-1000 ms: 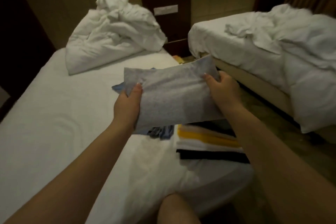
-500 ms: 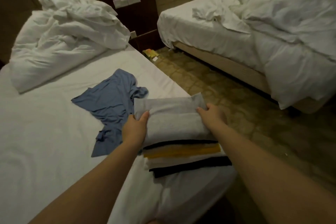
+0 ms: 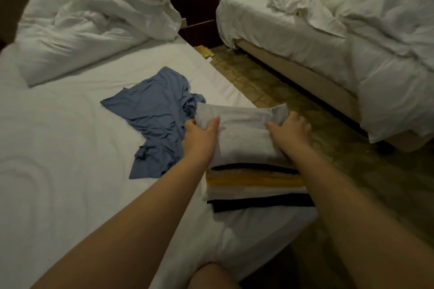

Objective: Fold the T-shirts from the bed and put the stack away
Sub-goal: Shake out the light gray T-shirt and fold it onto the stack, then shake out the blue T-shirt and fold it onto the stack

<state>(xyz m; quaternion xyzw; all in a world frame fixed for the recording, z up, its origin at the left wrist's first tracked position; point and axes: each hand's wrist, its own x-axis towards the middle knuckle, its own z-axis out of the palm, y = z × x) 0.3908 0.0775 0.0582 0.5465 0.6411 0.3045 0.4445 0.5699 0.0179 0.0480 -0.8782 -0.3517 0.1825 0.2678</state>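
The grey shirt [image 3: 242,134], folded into a thick pad, sits on top of the stack [image 3: 256,185] at the right edge of the bed [image 3: 58,171], with dark, yellow and white folded layers showing under it. The left hand [image 3: 199,134] pinches its left end, thumb on top and the rest wrapped round the fold. The right hand [image 3: 291,129] lies over the right end, thumb pointing inward. Its fingers [image 3: 301,119] are spread towards the edge, but I cannot tell whether they hook under it or only press down.

Just left of the stack and touching the grey shirt's far corner, a blue shirt [image 3: 152,119] lies crumpled and unfolded, so the folding looks close to done but not finished.

The cloth is light and soft. Nothing here will break, but nothing holds its shape either. A single shirt slumps if lifted by one end, so it is best held at both short ends, as it is now. The stack is likely to slide layer over layer, and it sits close to the drop to the floor [image 3: 293,105]. To carry it, a flat hand under the bottom dark layer and the other hand on top should keep it square.

A bunched duvet [image 3: 89,14] lies at the head of the bed, well apart from the work — as is the second bed [image 3: 352,42] across the floor.
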